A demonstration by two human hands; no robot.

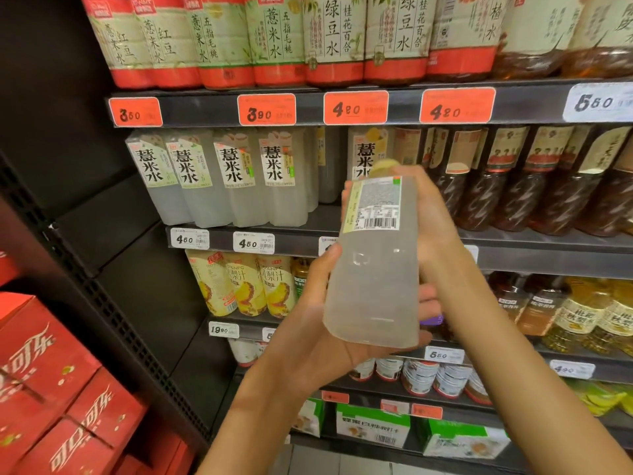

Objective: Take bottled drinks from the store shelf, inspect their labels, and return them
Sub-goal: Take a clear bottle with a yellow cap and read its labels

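I hold a cloudy white bottled drink (375,269) up in front of the shelves, its back label with barcode and fine print facing me. My left hand (318,323) cups the bottle's base, thumb on its left side and fingers curled underneath. My right hand (435,231) grips the upper part from behind, near the pale yellow-green cap. More bottles of the same drink (219,176) stand in a row on the second shelf (325,221), with a gap beside them behind the held bottle.
Red-labelled bottles (274,39) fill the top shelf, dark tea bottles (513,180) stand to the right, yellow juice bottles (239,286) below. Price tags (266,109) line the shelf edges. Red cola cartons (51,389) are stacked at lower left. Cans and green boxes (373,430) sit on the low shelves.
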